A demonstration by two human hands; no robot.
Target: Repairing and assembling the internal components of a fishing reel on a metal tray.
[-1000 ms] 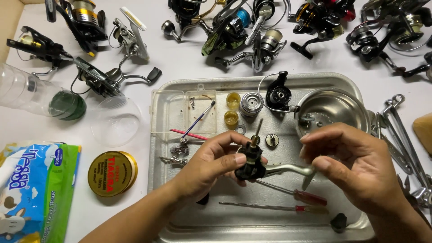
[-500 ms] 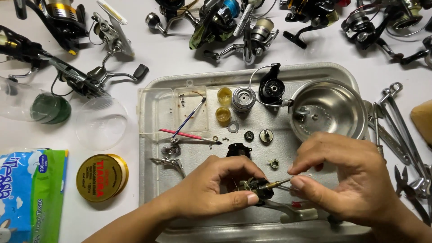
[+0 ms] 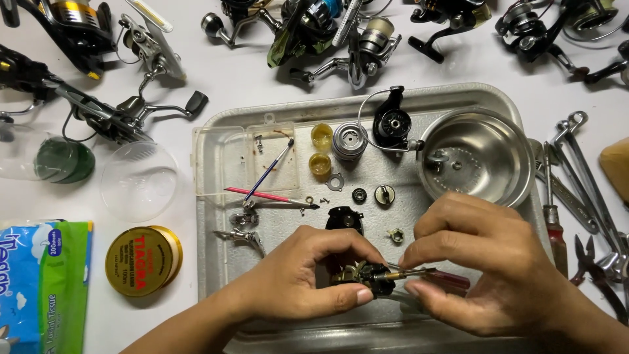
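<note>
Left hand grips reel body over metal tray on white table.

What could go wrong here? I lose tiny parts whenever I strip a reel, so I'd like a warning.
1. The left hand pinches the small dark reel body while the right hand works a red-handled screwdriver into it; a slip could jab the fingers.
2. Tiny screws and washers lie loose on the metal tray near both hands; a nudge may scatter them.
</note>
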